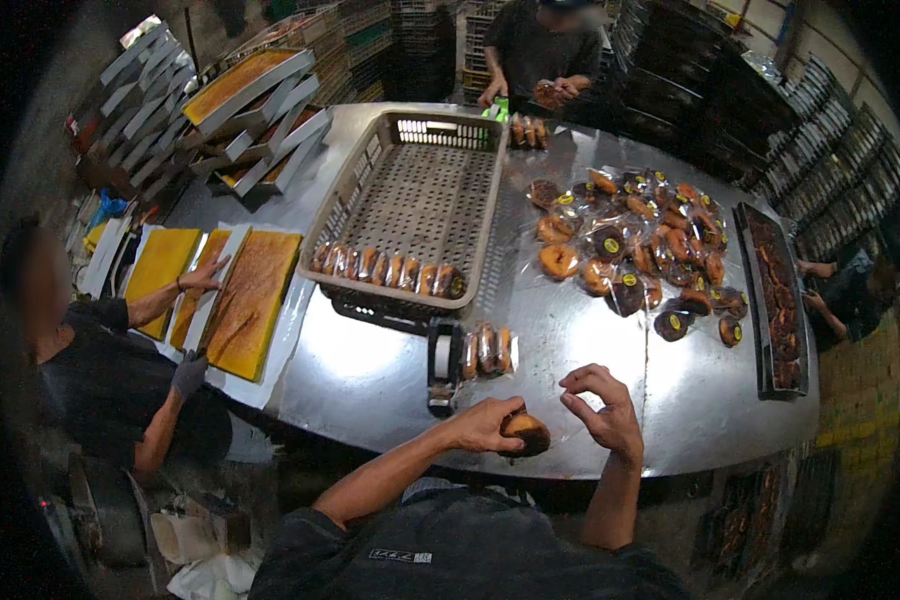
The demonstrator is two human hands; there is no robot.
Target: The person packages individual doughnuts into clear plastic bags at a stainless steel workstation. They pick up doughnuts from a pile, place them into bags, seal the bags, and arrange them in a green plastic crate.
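Near the table's front edge, my left hand (483, 424) is closed on a round browned bun (530, 434), dark on one side, that looks wrapped in clear film. My right hand (605, 408) is raised to the right of it, fingers bent and thumb apart, with nothing visible between them. Just beyond my left hand stands a black tape dispenser (440, 362) with a white roll. Beside the dispenser, a short row of wrapped buns (487, 350) stands on edge.
A grey plastic crate (493, 190) holds a row of wrapped buns (390, 271). Right of it lies a heap of wrapped buns (650, 235), then a dark tray (770, 300) of baked goods. Co-workers stand left, far and right. Yellow sheet cakes (255, 300) lie at the left.
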